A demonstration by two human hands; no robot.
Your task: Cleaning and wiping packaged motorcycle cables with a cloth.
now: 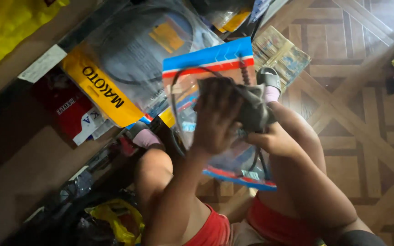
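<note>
I hold a clear plastic packet (224, 57) with a blue and red striped top over my lap; a coiled black cable shows inside it. My left hand (215, 119) lies over the packet's front, fingers curled onto it, and looks blurred. My right hand (270, 138) sits at the packet's right edge, closed on a grey cloth (253, 108) that is bunched against the packet. My bare knees and red shorts are below.
A larger clear packet with a yellow band (115, 68) leans on brown shelving at the left, beside red packets (67, 109). A yellow bag (115, 218) lies at the lower left. Flat packets (281, 52) rest on the patterned wood floor (365, 136). My sandalled foot (270, 79) is behind the packet.
</note>
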